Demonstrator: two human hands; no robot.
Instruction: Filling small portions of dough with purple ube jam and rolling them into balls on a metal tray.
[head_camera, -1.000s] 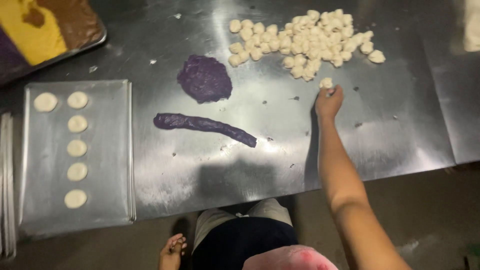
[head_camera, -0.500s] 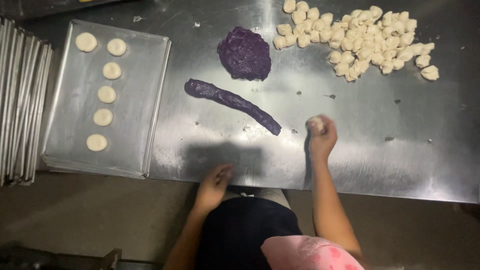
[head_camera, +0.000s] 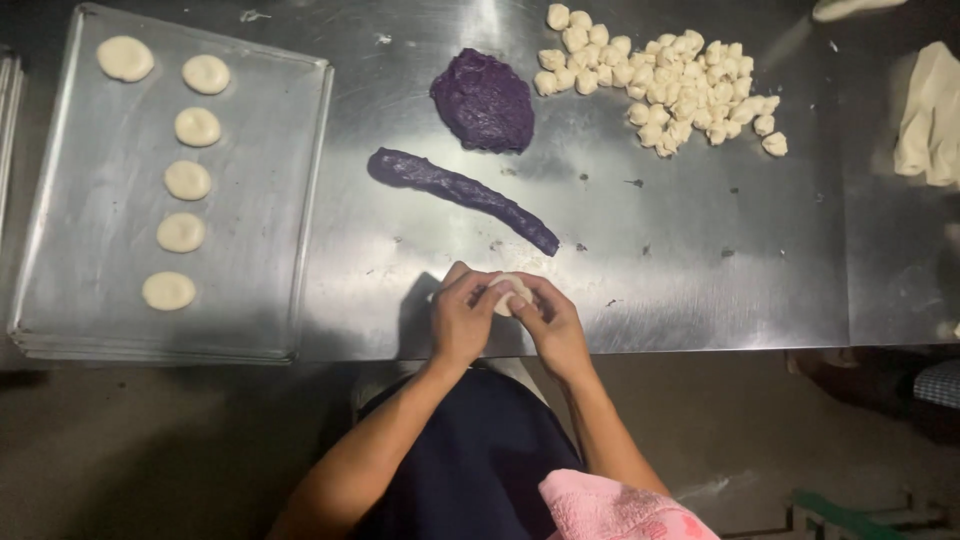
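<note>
Both hands meet over the near edge of the steel table (head_camera: 700, 290). My left hand (head_camera: 463, 318) and my right hand (head_camera: 549, 325) pinch one small pale dough piece (head_camera: 509, 293) between their fingertips. Just beyond them lies a long purple paste roll (head_camera: 460, 192), and farther back a purple paste mound (head_camera: 483, 100). A heap of several small pale dough pieces (head_camera: 670, 85) lies at the back right.
A metal baking tray (head_camera: 260, 200) at the left carries several flattened dough rounds (head_camera: 183, 180) in a column. A slab of pale dough (head_camera: 930, 115) lies at the far right edge. A pink cloth (head_camera: 610, 505) hangs at my waist.
My right hand came back from the dough heap with one piece, and my left hand rose from below the table edge. Both now grip the piece together.
</note>
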